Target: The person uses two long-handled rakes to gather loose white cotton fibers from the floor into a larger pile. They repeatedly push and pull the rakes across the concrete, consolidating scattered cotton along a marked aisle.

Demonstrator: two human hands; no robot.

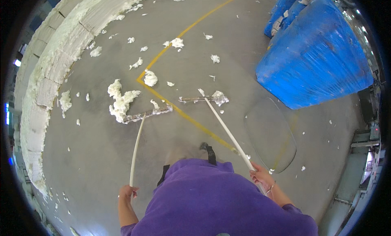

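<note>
My left hand (128, 192) is closed around the top of a white-handled push broom (137, 148). Its narrow crosswise head (148, 113) rests on the floor, fluff clinging along it. A large clump of white cotton-like fluff (121, 100) lies against that head's left end. In my right hand (262, 177) is the white handle of a second push broom (228, 132), slanting forward and left. Fluff (220, 98) sits at the right end of its head (193, 99). The two heads are apart, on either side of a yellow floor line (199, 128). Bristles cannot be made out.
Big whitish fibre bales (53, 87) line the left side. Tall blue-wrapped bales (315, 56) stand at the far right. A thin wire loop (294, 154) lies right of my right hand. Fluff tufts (150, 78) are scattered over the grey floor (97, 154). Machinery (352, 166) edges the right.
</note>
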